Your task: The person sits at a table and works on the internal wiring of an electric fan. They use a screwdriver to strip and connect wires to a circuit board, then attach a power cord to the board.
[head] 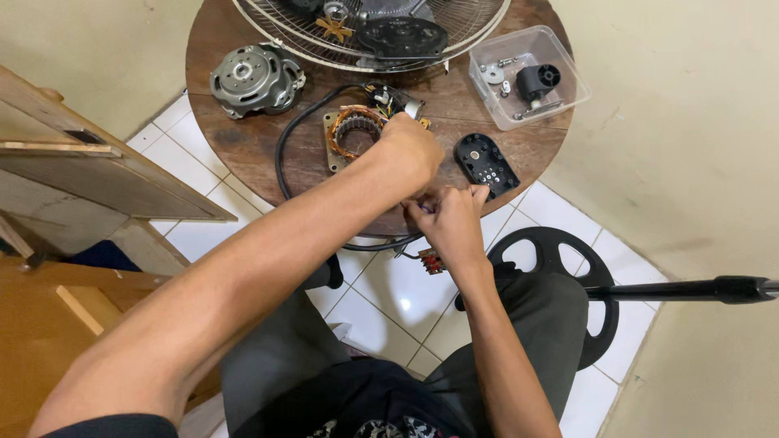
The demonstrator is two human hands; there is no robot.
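While the round wooden worktop point(243, 138) carries the parts of a taken-apart fan, both hands meet at its near edge over a bundle of thin wires. At far left lies the grey metal motor housing point(256, 77), which looks heavy and rigid, safe to lift by its rim. Right of it sits the stator point(355, 130), a steel plate ringed with copper winding; the plate looks stiff and weighty, but the winding and its fine leads are probably fragile, so the plate edge seems the place to hold. A black cable point(286, 150) loops round it, limp and easy to drag. The left hand point(414, 146) lies just over the stator's right side, fingers curled down out of sight, so I cannot tell what they pinch. The right hand point(450, 223) is just near of it, fingers closed on thin wires point(415, 208), light, soft and easily kinked. A small switch part point(432, 261) dangles below. Further right rest a black plastic cover point(485, 165) and a clear plastic tub point(527, 77) of small hardware; behind stands the wire fan guard point(369, 32).
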